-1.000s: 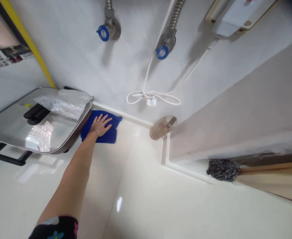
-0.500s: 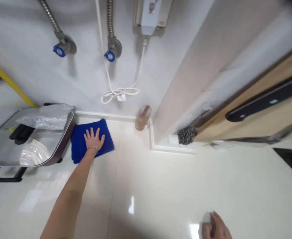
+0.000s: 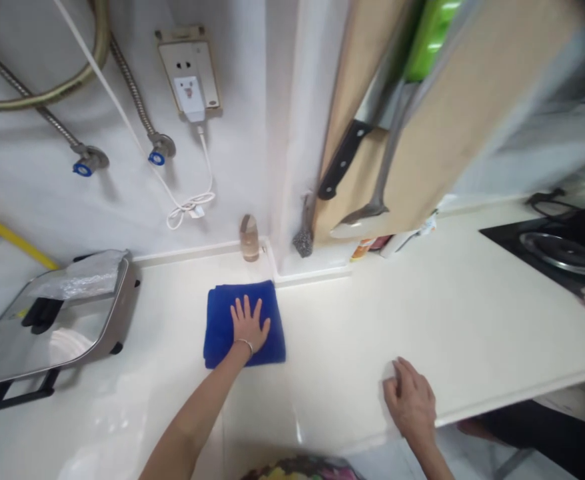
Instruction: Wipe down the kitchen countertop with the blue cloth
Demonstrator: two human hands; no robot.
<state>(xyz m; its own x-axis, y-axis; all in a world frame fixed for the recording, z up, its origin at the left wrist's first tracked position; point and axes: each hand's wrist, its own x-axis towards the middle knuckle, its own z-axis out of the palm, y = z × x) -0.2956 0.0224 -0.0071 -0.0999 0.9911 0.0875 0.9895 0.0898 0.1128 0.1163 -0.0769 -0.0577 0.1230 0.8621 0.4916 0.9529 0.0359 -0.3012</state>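
Observation:
My left hand (image 3: 250,327) lies flat with spread fingers on a folded blue cloth (image 3: 219,333), pressing it against the white countertop (image 3: 337,373). A bracelet circles that wrist. Near the counter's front edge, my right hand (image 3: 411,399) rests with its fingers curled in; whether anything is inside them is hidden. Behind the cloth, a clear bottle or jar (image 3: 249,238) with pale brown contents stands against the wall. To the left sits an electric pan (image 3: 122,300) with a glass lid and a plastic bag on top.
A cutting board (image 3: 422,173) leans at the back right, with a black-handled knife (image 3: 345,160) and a ladle (image 3: 385,173) in front. A steel scrubber (image 3: 303,241) hangs beside it. A stove (image 3: 567,253) is far right. A tied white cable (image 3: 190,208) hangs from the wall socket (image 3: 190,73).
My left hand has slid the blue cloth rightward across the counter, away from the pan. The view has turned right, showing more of the cutting board, the stove and my right hand.

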